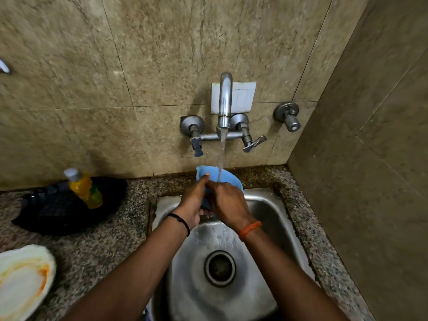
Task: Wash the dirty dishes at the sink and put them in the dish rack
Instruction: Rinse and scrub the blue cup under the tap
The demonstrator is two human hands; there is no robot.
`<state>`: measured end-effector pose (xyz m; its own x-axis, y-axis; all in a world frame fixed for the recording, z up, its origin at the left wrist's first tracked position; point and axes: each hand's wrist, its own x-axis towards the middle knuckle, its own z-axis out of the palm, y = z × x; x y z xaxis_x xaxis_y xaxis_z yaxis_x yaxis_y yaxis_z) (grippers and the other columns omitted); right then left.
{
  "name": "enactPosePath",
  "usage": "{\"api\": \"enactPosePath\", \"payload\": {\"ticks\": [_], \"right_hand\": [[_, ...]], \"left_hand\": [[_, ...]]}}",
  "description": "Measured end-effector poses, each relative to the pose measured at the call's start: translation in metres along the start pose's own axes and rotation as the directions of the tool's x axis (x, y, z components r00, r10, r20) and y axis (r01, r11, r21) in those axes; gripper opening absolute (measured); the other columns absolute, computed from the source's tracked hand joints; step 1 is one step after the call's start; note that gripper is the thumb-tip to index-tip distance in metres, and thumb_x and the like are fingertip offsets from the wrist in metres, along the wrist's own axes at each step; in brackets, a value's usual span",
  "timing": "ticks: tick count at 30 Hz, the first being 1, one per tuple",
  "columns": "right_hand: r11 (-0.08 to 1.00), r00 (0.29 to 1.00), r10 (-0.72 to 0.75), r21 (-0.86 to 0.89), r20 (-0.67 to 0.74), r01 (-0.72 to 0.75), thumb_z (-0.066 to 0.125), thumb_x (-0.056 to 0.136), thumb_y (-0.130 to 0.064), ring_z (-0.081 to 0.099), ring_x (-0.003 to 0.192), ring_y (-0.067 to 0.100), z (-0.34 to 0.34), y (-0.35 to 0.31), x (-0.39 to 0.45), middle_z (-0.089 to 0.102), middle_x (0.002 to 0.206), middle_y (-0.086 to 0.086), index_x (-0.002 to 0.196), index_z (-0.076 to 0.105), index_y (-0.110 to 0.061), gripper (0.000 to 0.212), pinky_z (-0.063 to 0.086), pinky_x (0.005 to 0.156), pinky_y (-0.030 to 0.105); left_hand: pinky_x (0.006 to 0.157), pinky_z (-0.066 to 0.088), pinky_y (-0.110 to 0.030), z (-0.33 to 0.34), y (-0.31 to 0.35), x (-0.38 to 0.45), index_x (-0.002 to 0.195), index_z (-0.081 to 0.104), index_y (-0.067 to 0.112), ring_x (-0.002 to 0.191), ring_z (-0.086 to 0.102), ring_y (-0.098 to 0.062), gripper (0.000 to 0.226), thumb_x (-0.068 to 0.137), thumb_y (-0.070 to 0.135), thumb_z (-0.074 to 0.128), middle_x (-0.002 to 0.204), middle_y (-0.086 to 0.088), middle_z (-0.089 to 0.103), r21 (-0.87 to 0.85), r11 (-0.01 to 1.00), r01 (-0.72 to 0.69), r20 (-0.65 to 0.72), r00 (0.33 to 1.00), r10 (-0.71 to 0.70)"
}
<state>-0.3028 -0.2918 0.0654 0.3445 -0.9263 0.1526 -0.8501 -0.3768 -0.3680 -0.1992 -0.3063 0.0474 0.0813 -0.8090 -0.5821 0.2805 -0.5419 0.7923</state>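
Note:
A blue bowl (228,178) is held tilted under the running tap (225,100), over the back of the steel sink (273,218). My left hand (193,200) grips its left rim, thumb on top. Across the bowl's near side lies my right hand (227,203), fingers pressed on it; much of the bowl is hidden behind both hands. Water streams onto the bowl and down into the sink. A white plate (22,281) with orange stains lies on the counter at lower left.
A yellow dish-soap bottle (84,188) stands in a black tray (64,212) left of the sink. The sink drain (219,268) is open below my arms. Tap handles (252,144) stick out from the wall. A side wall closes in on the right.

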Motion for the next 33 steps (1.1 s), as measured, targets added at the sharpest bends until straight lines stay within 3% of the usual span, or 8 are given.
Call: {"api": "enactPosePath", "payload": {"ticks": [4,8,12,14,17,22,27,33], "right_hand": [[0.962,0.966,-0.041,0.271,0.256,-0.031,0.062,0.088,-0.027,0.064,0.104,0.018,-0.009,0.004,0.0,0.07,0.114,0.001,0.124,0.06,-0.031,0.037,0.052,0.089,0.034],[0.765,0.825,0.194,0.445,0.531,-0.466,0.045,0.094,-0.022,0.065,0.092,0.026,-0.021,0.016,0.025,0.071,0.087,0.008,0.087,0.071,-0.013,0.029,0.049,0.073,0.03],[0.936,0.917,0.349,-0.13,0.192,-0.329,0.049,0.092,-0.029,0.062,0.107,0.033,-0.013,0.016,0.039,0.068,0.113,0.015,0.106,0.067,-0.008,0.031,0.047,0.085,0.036],[0.958,0.947,0.284,0.002,0.147,-0.288,0.049,0.092,-0.028,0.064,0.099,0.034,-0.004,0.011,0.037,0.069,0.106,0.018,0.095,0.066,-0.009,0.026,0.048,0.082,0.038],[0.81,0.833,0.225,0.378,0.506,-0.448,0.048,0.091,-0.017,0.063,0.073,0.028,0.002,0.012,0.033,0.068,0.071,0.006,0.072,0.06,-0.013,0.023,0.046,0.064,0.031],[0.962,0.919,0.269,-0.13,0.289,-0.24,0.049,0.093,-0.031,0.062,0.107,0.033,0.001,0.014,0.036,0.068,0.114,0.015,0.109,0.065,-0.009,0.032,0.047,0.085,0.036],[0.891,0.815,0.208,0.24,0.541,-0.386,0.05,0.089,-0.02,0.066,0.091,0.03,-0.006,0.012,0.033,0.07,0.095,0.013,0.091,0.068,-0.009,0.021,0.051,0.083,0.037],[0.907,0.824,0.174,0.237,0.54,-0.347,0.05,0.086,-0.022,0.063,0.099,0.029,-0.008,0.008,0.035,0.068,0.101,0.014,0.096,0.068,-0.007,0.026,0.049,0.089,0.039]], "left_hand": [[0.044,0.051,-0.025,-0.01,0.002,-0.003,0.089,0.061,0.014,0.04,0.058,-0.015,0.021,0.094,0.032,0.053,0.066,-0.007,0.061,-0.062,0.998,0.001,-0.065,0.998,-0.005],[0.06,0.055,-0.03,-0.009,-0.009,-0.007,0.1,0.061,0.018,0.073,0.064,-0.02,0.015,0.095,0.029,0.052,0.089,-0.007,0.066,0.009,0.994,-0.105,-0.006,0.994,0.105],[0.069,0.058,-0.038,0.006,-0.015,-0.017,0.105,0.064,0.02,0.09,0.068,-0.027,0.017,0.094,0.026,0.052,0.101,-0.01,0.07,0.065,0.984,-0.164,0.051,0.986,0.161],[0.08,0.056,-0.045,0.005,-0.015,-0.013,0.096,0.067,0.023,0.095,0.068,-0.027,0.014,0.094,0.027,0.053,0.104,-0.01,0.071,0.102,0.968,-0.229,0.027,0.973,0.228],[0.08,0.055,-0.041,-0.005,-0.015,-0.01,0.091,0.068,0.024,0.088,0.066,-0.02,0.017,0.095,0.031,0.053,0.096,-0.005,0.071,0.103,0.969,-0.225,-0.007,0.974,0.227],[0.084,0.055,-0.045,0.003,-0.017,-0.01,0.094,0.066,0.022,0.097,0.067,-0.028,0.017,0.096,0.027,0.05,0.104,-0.009,0.07,0.065,0.979,-0.193,-0.071,0.978,0.198],[0.076,0.054,-0.037,0.0,-0.014,-0.007,0.082,0.065,0.02,0.076,0.063,-0.018,0.022,0.096,0.023,0.048,0.085,-0.003,0.068,0.076,0.971,-0.228,-0.063,0.97,0.233],[0.085,0.054,-0.048,0.001,-0.01,-0.008,0.084,0.067,0.022,0.092,0.067,-0.027,0.022,0.095,0.027,0.049,0.094,-0.007,0.072,0.125,0.958,-0.259,-0.056,0.962,0.267]]}}
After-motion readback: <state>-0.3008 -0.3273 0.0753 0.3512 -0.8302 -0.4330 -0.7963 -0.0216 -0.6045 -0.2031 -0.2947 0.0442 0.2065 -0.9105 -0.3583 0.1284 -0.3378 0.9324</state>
